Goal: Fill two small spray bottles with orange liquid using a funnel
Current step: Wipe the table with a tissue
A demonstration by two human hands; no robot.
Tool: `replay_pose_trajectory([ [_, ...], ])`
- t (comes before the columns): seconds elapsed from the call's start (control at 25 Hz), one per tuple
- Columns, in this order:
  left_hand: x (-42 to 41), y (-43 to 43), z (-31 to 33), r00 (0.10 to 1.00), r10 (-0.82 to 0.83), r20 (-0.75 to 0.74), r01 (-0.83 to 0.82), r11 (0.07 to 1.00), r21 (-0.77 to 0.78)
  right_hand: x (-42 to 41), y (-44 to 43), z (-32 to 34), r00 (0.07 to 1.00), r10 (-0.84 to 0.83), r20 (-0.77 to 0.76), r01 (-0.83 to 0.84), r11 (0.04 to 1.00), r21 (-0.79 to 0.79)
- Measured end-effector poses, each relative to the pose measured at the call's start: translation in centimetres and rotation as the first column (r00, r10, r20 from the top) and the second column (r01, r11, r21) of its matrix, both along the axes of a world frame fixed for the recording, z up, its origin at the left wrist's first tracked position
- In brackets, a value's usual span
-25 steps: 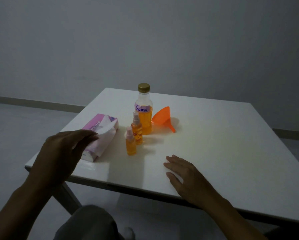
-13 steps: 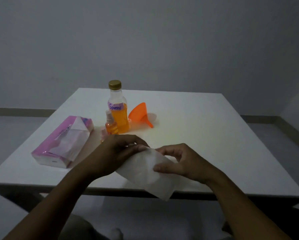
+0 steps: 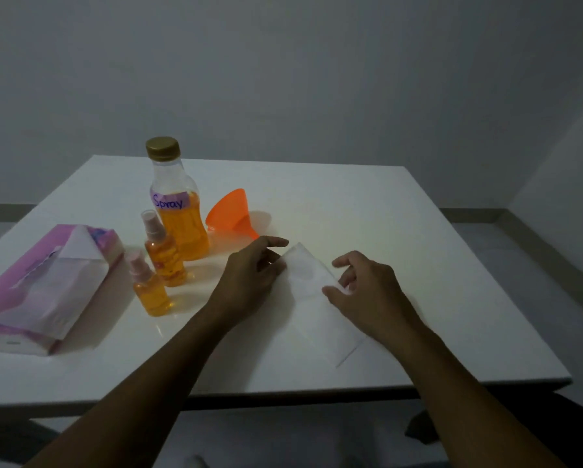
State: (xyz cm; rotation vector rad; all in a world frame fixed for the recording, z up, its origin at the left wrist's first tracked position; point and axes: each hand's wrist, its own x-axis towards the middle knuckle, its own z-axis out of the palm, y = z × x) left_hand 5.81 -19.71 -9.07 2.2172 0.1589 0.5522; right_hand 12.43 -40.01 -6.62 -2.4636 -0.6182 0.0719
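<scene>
Two fills apparently done already, going by the levels; left to do, probably only wiping and tidying. Far left on the white bench [image 3: 418,231]: soft pink tissue pack [image 3: 43,285], plastic-wrapped, one sheet poking up in a peak. Next, shorter spray bottle [image 3: 151,295], clear plastic, orange to about the shoulder, pale pump top fitted, standing upright; just behind it, taller spray bottle [image 3: 165,261], likewise orange-filled and capped. Behind those, big clear bottle [image 3: 180,228], waisted, gold screw cap on, purple label reading "Spray", roughly half full. Just beside it, orange funnel [image 3: 229,214], glossy hard plastic, lying on its side, spout toward the near right, in no bottle neck. Then left hand [image 3: 249,278], thumb and fingers pinching the far corner of a thin white tissue sheet [image 3: 312,298], spread nearly flat, faintly see-through. Rightmost, right hand [image 3: 371,295], fingers curled, nipping the sheet's opposite edge. No telling of any spill from here.
</scene>
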Motion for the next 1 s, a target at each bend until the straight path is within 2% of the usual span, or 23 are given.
replay_pose_trajectory([
  [0.08, -0.2, 0.4, -0.6, 0.999, 0.013, 0.048, -0.017, 0.996, 0.084, -0.4, 0.6, -1.0, 0.956, 0.097, 0.277, -0.116, 0.992, 0.053],
  [0.12, -0.6, 0.6, -0.9, 0.999, 0.037, 0.039, -0.042, 0.993, 0.112, -0.9, 1.1, -1.6, 0.914, 0.19, 0.358, -0.216, 0.976, 0.034],
  [0.16, -1.2, 0.9, -1.2, 0.997, 0.073, 0.006, -0.073, 0.988, 0.132, -1.4, 1.8, -2.1, 0.88, 0.305, 0.364, -0.318, 0.948, -0.026],
  [0.24, -2.5, 1.2, -2.2, 0.985, 0.143, -0.099, -0.122, 0.974, 0.19, -2.1, 3.3, -3.0, 0.841, 0.498, 0.212, -0.46, 0.864, -0.203],
  [0.28, -3.3, 1.1, -2.6, 0.975, 0.164, -0.149, -0.123, 0.96, 0.252, -2.1, 3.8, -3.6, 0.835, 0.533, 0.134, -0.481, 0.826, -0.294],
  [0.36, -4.8, 0.8, -3.6, 0.964, 0.177, -0.201, -0.086, 0.916, 0.392, -1.8, 4.5, -4.4, 0.843, 0.53, 0.096, -0.457, 0.798, -0.392],
  [0.48, -5.6, 0.7, -3.6, 0.959, 0.198, -0.205, -0.091, 0.894, 0.438, -1.6, 4.5, -4.8, 0.852, 0.509, 0.12, -0.439, 0.821, -0.364],
  [0.68, -5.8, 0.7, -3.4, 0.972, 0.175, -0.16, -0.073, 0.862, 0.502, -1.9, 0.4, -4.8, 0.815, 0.567, 0.119, -0.533, 0.815, -0.228],
  [0.76, -5.7, 0.7, -3.4, 0.972, 0.185, -0.146, -0.091, 0.865, 0.494, -0.2, -2.1, -5.1, 0.825, 0.551, 0.122, -0.523, 0.828, -0.205],
  [0.88, -5.5, 0.4, -3.3, 0.97, 0.21, -0.118, -0.13, 0.869, 0.477, 2.9, -5.6, -4.9, 0.897, 0.44, 0.046, -0.431, 0.893, -0.133],
  [0.92, -5.5, 0.3, -3.3, 0.971, 0.213, -0.108, -0.137, 0.866, 0.481, 3.9, -6.6, -4.5, 0.933, 0.358, 0.041, -0.354, 0.932, -0.085],
  [1.0, -5.4, 0.3, -3.5, 0.973, 0.209, -0.103, -0.131, 0.856, 0.5, 5.5, -8.3, -3.2, 0.998, 0.067, 0.021, -0.067, 0.998, 0.019],
])
